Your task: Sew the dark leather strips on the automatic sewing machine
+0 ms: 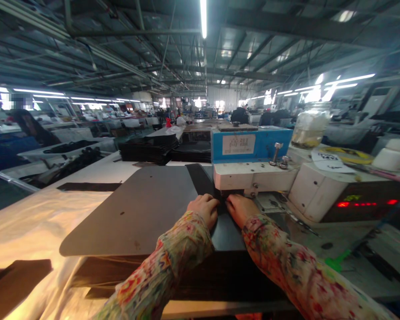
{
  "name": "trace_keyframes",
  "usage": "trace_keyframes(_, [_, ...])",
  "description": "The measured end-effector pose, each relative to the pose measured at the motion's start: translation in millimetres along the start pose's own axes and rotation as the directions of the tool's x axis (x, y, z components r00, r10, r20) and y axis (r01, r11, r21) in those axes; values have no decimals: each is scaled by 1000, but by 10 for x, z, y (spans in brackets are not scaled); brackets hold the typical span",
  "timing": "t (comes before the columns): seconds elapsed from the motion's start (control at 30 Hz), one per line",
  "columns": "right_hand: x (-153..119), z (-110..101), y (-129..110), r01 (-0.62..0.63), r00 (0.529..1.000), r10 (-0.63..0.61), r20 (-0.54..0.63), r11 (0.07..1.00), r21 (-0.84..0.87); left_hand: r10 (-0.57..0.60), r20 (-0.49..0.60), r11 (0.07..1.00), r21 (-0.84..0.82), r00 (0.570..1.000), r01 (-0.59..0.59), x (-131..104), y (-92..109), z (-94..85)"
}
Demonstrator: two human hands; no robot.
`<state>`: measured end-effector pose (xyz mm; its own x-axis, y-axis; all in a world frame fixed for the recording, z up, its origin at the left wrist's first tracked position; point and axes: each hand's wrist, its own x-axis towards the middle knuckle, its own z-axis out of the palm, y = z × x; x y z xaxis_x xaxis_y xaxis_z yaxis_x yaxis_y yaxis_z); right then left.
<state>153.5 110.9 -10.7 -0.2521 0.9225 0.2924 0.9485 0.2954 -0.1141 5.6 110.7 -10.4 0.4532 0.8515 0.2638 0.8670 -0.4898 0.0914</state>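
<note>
1. So the dark strip (200,178) is lying on the flat metal plate (130,200), just left of the machine's white arm (233,177), with its near end coming in by your fingers
2. Its long axis runs from the far side toward you, slanting a bit right as it gets closer, so from your fingertips most of it lies ahead and slightly left
3. Your left hand (204,210) is the nearer one, right at that near end, fingers bent and bunched close together, looks like they're touching the strip but I can't tell if they're pinching or just pressing
4. Your right hand (242,209) is just beside it, near the front edge of that white arm, fingers curled with the tips by the dark gap underneath, can't tell if it's got hold of anything
5. Only a narrow gap between your two hands, backs up on both
6. Further out, the blue cover (270,142) is above the white arm, the control box (310,193) with the red readout is off right, and the black stack (146,149) sits beyond the plate
</note>
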Motion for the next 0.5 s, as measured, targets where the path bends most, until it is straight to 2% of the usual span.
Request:
trace_keyframes(0.3, [8,32,-3,5,1000,-6,-22,999,-49,-81,80,995,71,993,76,170,-136,-3])
trace_keyframes(0.5, [-16,52,20,31,998,-29,-49,999,45,-142,85,986,100,986,133,343,-346,30])
